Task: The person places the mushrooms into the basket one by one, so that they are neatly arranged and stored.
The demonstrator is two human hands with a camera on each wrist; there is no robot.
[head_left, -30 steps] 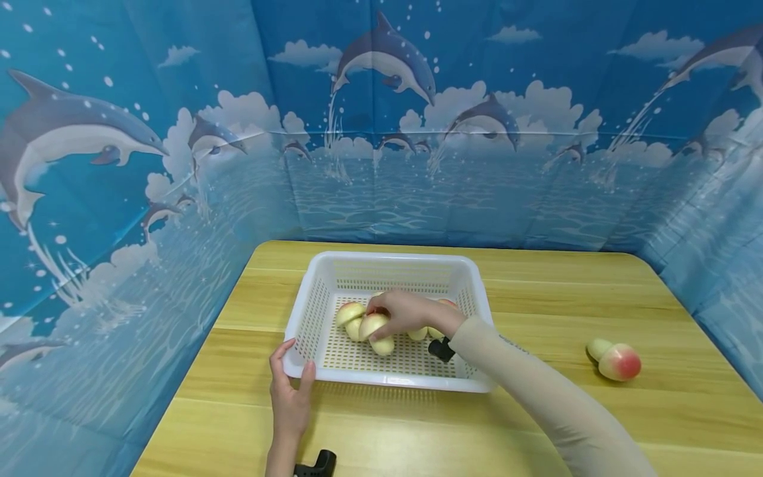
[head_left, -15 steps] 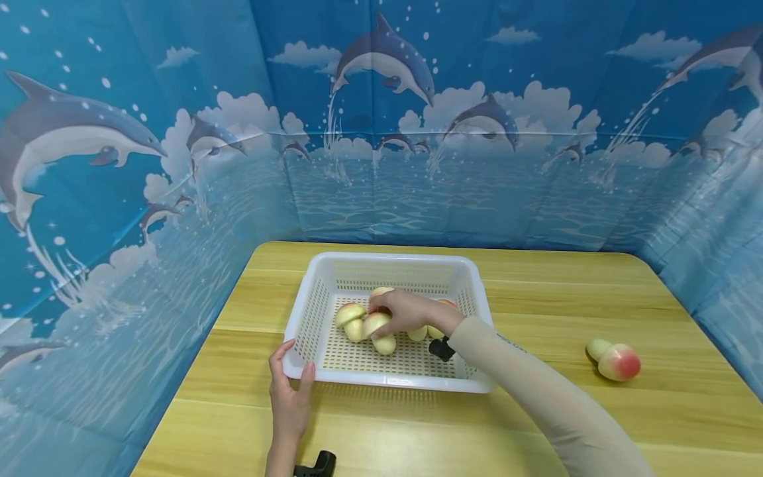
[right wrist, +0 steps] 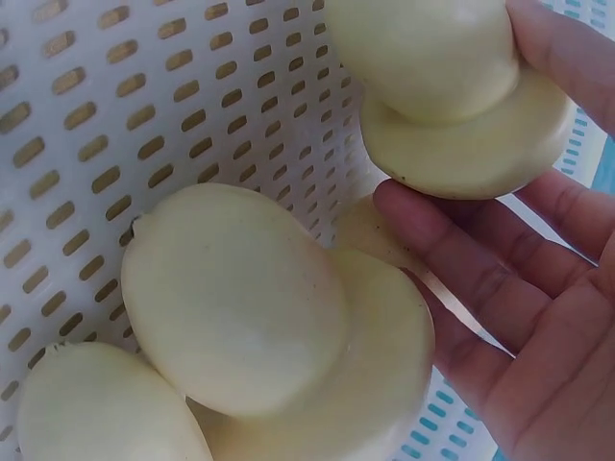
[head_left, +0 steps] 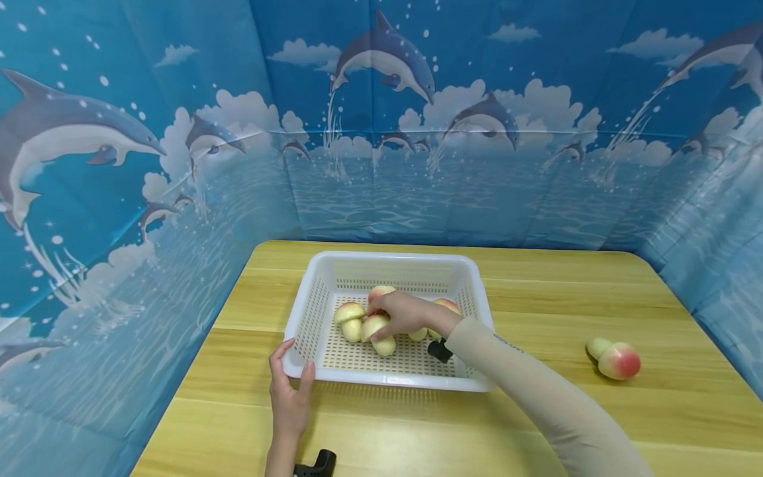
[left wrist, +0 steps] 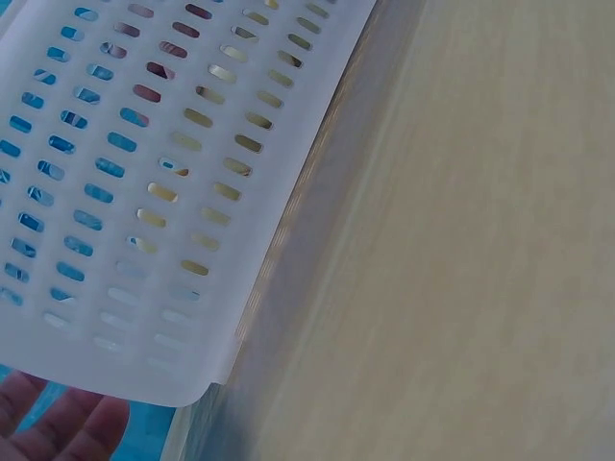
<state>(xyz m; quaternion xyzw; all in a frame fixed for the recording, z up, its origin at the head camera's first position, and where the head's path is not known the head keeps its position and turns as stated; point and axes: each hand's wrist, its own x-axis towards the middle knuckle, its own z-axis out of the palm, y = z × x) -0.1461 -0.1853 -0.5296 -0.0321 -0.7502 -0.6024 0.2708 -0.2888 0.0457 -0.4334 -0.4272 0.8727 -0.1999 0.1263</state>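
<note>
A white perforated plastic basket holds several cream mushrooms with reddish patches on their caps. My left hand holds the basket's near left corner, thumb on the front rim and fingers along the left side. My right hand is inside the basket, its thumb and fingertips pinching the cap of a mushroom. In the right wrist view, the pinched mushroom is at the top, stem towards the camera. Just left of it in the head view lies another mushroom; one more mushroom shows behind my fingers.
Two mushrooms at the basket's right side are partly covered by my right wrist, one with a reddish cap. A single mushroom lies on the wooden table to the right. A dolphin-print curtain surrounds the table's back and sides.
The mushroom behind my right hand shows more of its red-topped cap than a second ago. My right hand has shifted only slightly with the pinched mushroom; my left hand has stayed at the corner.
</note>
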